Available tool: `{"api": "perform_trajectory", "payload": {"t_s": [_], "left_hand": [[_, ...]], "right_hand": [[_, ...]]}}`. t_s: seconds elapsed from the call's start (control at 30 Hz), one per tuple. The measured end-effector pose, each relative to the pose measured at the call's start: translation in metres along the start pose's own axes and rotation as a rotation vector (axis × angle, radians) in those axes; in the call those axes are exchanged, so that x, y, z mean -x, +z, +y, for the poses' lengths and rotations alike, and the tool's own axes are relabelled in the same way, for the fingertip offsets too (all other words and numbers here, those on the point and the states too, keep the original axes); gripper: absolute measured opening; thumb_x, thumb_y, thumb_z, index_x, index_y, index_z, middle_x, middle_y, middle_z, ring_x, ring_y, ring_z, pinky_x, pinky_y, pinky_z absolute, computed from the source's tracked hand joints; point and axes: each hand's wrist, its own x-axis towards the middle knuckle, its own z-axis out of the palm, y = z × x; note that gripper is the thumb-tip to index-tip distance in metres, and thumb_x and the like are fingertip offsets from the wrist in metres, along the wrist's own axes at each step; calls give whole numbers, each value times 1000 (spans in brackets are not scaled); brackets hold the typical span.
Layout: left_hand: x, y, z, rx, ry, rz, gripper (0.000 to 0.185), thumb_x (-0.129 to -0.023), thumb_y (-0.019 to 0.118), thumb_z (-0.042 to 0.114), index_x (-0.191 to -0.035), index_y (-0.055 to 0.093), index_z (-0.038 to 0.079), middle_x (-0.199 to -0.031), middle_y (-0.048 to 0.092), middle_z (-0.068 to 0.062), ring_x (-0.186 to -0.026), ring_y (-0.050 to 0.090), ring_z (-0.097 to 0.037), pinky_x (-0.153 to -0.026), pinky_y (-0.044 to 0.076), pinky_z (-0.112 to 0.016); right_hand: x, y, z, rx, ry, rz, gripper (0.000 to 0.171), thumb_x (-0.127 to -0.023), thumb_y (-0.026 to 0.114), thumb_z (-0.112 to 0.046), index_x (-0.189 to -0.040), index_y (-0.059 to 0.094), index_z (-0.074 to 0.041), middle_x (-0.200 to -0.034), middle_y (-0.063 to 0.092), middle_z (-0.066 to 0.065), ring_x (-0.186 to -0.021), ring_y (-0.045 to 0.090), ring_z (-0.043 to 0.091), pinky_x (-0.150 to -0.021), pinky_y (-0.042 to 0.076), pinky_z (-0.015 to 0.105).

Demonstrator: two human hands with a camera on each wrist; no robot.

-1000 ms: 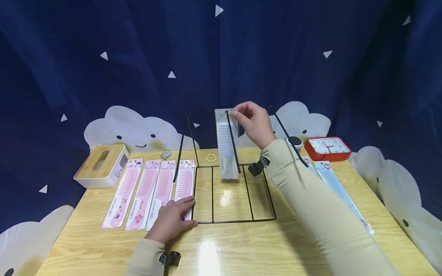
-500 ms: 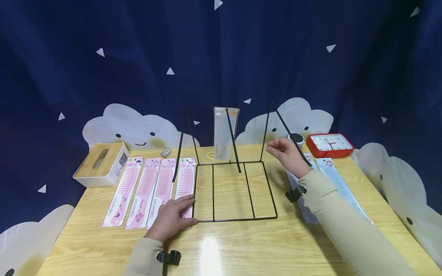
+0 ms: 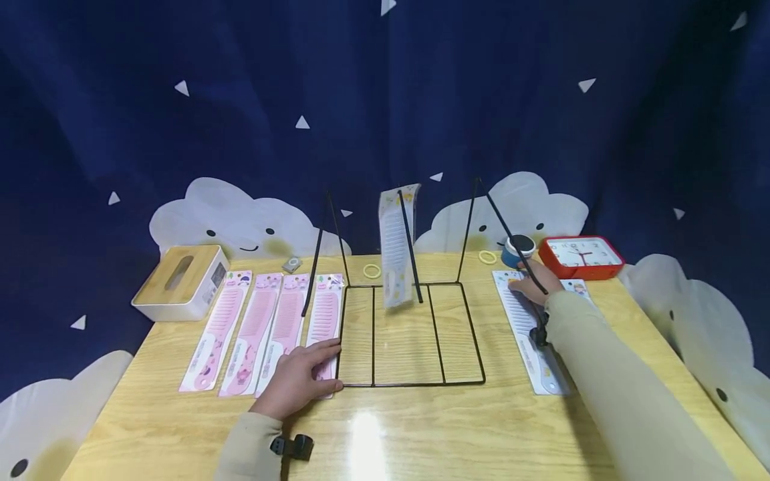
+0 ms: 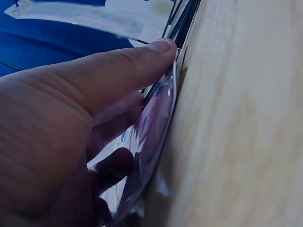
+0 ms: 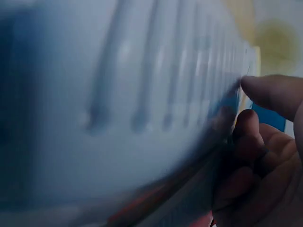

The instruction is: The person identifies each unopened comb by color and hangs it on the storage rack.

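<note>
1. Navy curtain point(image 3: 385, 100) with white triangles and smiling clouds fills the background, so dark rack wires are hard to read against it
2. Wooden table point(image 3: 415, 434) carries everything; strong glare spot near the front edge
3. Black wire rack point(image 3: 415, 385) sits mid-table, three prongs toward the wearer; central spot probably keeps it within reach of both hands
4. Tissue box point(image 3: 195, 300) at back left, red clock point(image 3: 581, 255) at back right; both off to the sides, likely just parked there
5. Four pink comb packs point(image 3: 259, 317) lie flat left of the rack, roughly side by side; looks like grouping by colour
6. Hanging comb pack point(image 3: 394, 240), pale, is on the middle prong, slightly tilted; prong seems to pass through its top
7. Pale comb pack point(image 3: 526, 341) flat right of the rack; blue pack point(image 3: 579, 286) beside it, mostly under the sleeve
8. Left hand point(image 3: 299, 377): thumb and fingers apart, tips at the rack's left front corner, presumably steadying it
9. Right hand point(image 3: 534, 287): fingers bent at the pale pack's upper end, thumb and forefinger apart; can't tell if anything is pinched
10. Blue jar point(image 3: 510, 256) behind that hand, small grey gadget point(image 3: 291, 265) and two yellow rings point(image 3: 371, 277) along the back
</note>
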Motion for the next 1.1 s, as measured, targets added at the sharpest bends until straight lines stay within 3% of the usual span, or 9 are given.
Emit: {"api": "perform_trajectory", "payload": {"t_s": [0.2, 0.43, 0.7, 0.9, 1.03, 1.1], "left_hand": [[-3, 0, 2, -4, 26, -11, 67, -77, 86, 37, -136, 65, 15, -146, 55, 7, -120, 56, -26, -94, 37, -52], [-1, -1, 0, -4, 11, 4, 67, -75, 87, 37, -135, 66, 15, -145, 56, 9, -116, 56, -22, -91, 37, -49], [-1, -1, -3, -12, 17, 13, 67, -75, 87, 40, -135, 65, 16, -145, 56, 10, -117, 56, -22, -90, 37, -49], [-2, 0, -3, -24, 17, 14, 67, -75, 87, 39, -134, 66, 17, -145, 56, 10, -115, 57, -22, -87, 37, -45], [-1, 0, -3, -21, 13, 11, 67, -75, 87, 39, -134, 66, 17, -145, 57, 9, -117, 56, -23, -88, 37, -47], [0, 0, -3, -20, 9, 8, 67, -75, 87, 39, -134, 66, 17, -145, 57, 9, -118, 56, -24, -90, 37, -49]], "right_hand": [[-7, -4, 5, 88, 39, -77, 59, -92, 67, -30, -136, 53, 7, -138, 51, 33, -127, 46, 48, -106, 35, 61], [-10, -5, -5, 60, 57, -110, 53, -91, 70, -27, -131, 53, 4, -129, 55, 31, -113, 51, 42, -98, 42, 56], [-8, -6, -8, 46, 3, 7, 44, -84, 76, -21, -113, 51, 1, -108, 59, 25, -96, 53, 39, -85, 45, 49], [3, -8, -13, -13, -25, 112, 32, -86, 74, -18, -106, 56, -1, -96, 61, 20, -91, 54, 37, -76, 42, 43], [19, -13, -25, -59, -145, 203, 24, -89, 72, -17, -105, 65, 0, -86, 63, 14, -83, 56, 32, -70, 41, 38], [33, -18, -42, -98, -205, 237, 26, -91, 71, -19, -109, 68, 0, -89, 67, 16, -85, 59, 32, -72, 42, 38]]}}
